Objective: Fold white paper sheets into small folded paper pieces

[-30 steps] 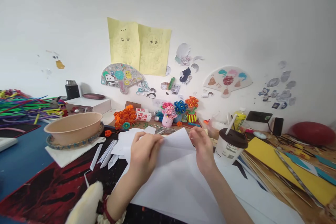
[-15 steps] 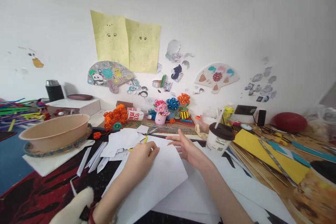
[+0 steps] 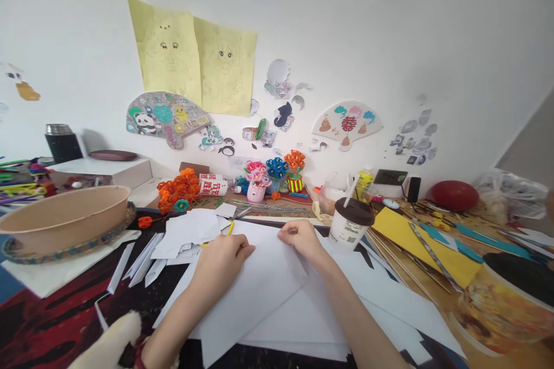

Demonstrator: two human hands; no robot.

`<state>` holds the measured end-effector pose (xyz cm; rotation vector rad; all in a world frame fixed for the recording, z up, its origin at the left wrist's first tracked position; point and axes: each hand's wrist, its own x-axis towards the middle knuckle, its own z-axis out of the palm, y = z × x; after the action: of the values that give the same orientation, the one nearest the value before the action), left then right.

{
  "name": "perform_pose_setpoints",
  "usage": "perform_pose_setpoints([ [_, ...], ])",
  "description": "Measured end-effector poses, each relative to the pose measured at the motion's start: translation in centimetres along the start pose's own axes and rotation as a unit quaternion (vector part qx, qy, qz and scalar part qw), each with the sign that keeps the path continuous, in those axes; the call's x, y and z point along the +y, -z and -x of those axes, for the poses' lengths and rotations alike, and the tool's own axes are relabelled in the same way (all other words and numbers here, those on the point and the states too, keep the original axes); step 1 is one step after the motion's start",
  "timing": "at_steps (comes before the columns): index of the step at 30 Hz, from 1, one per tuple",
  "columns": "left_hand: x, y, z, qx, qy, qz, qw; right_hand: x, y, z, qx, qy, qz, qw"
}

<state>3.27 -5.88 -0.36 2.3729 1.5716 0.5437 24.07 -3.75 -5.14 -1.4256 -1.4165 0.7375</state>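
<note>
The white sheet lies flat on the table, its long axis running from about 7 o'clock near the person up to 1 o'clock at the far edge. Both hands sit on that far edge. The left hand rests at 11 o'clock, fingers curled, knuckles pressing the paper down. The right hand is at 1 o'clock, fingers drawn together on the top corner; whether it pinches the edge or only presses cannot be told. The hands are near each other, the sheet reaching back from them toward the body. A cup stands just beside the right hand at 3 o'clock. Half a second ago the right hand lay open and flat; now it is closed at the corner.
</note>
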Motion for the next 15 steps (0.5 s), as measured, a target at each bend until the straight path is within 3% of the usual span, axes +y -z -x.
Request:
perform_pose_setpoints([
  [6, -2.0, 1.7, -0.7, 0.024, 0.047, -0.005, 0.999, 0.7, 0.8, -0.7, 0.113, 0.017, 0.082, 0.99],
  [11, -2.8, 2.9, -0.5, -0.014, 0.083, -0.049, 0.995, 0.5, 0.7, -0.6, 0.132, 0.037, 0.118, 0.984],
  [15, -2.9, 2.9, -0.3, 0.015, 0.081, -0.118, 0.99, 0.3, 0.7, -0.6, 0.134, 0.052, 0.135, 0.98],
])
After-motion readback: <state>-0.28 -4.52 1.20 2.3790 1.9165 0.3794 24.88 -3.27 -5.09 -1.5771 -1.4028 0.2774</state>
